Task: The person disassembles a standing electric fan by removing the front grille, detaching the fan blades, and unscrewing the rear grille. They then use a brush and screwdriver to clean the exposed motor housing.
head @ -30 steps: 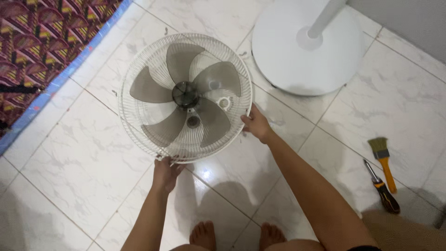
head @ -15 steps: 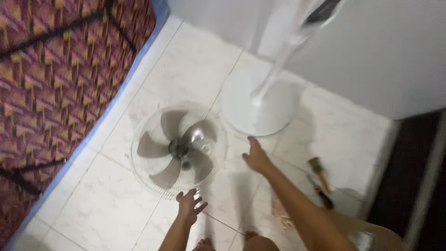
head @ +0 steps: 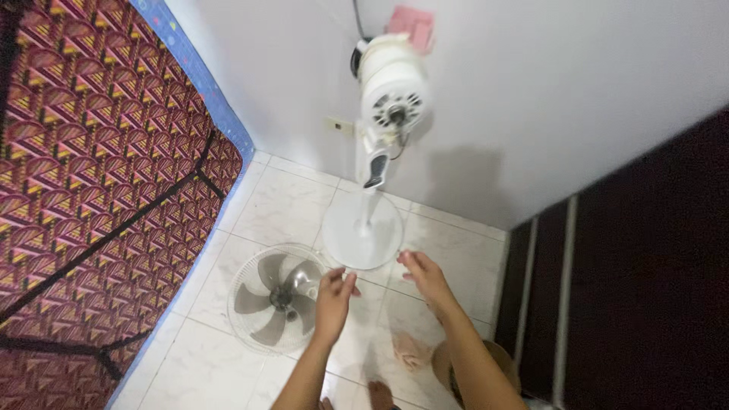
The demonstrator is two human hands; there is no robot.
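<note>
Seen from above, the person's left hand (head: 334,296) is raised over the white tiled floor (head: 266,205), fingers loosely curled and close together, holding nothing. It hovers at the right edge of a round wire fan guard (head: 254,323) that lies flat on the tiles, and in this view the hand overlaps the guard's rim; whether it touches the rim cannot be told. Inside the guard sits a grey fan blade (head: 277,300) with its broad lobes facing up.

The right hand (head: 425,275) is just to the right of the left one, palm down, fingers slightly spread and relaxed, also empty. It is near the front edge of the round white base (head: 363,231) of a pedestal fan. From that base a white pole rises to the bare motor head (head: 393,95), whose vented front and centre shaft face the camera with no guard or blade on it.

The fan stands close to a pale wall (head: 531,91). A patterned red and gold mattress (head: 99,190) with a blue edge fills the left side. A dark panel (head: 653,288) fills the right. The person's toes (head: 380,395) show at the bottom edge.
</note>
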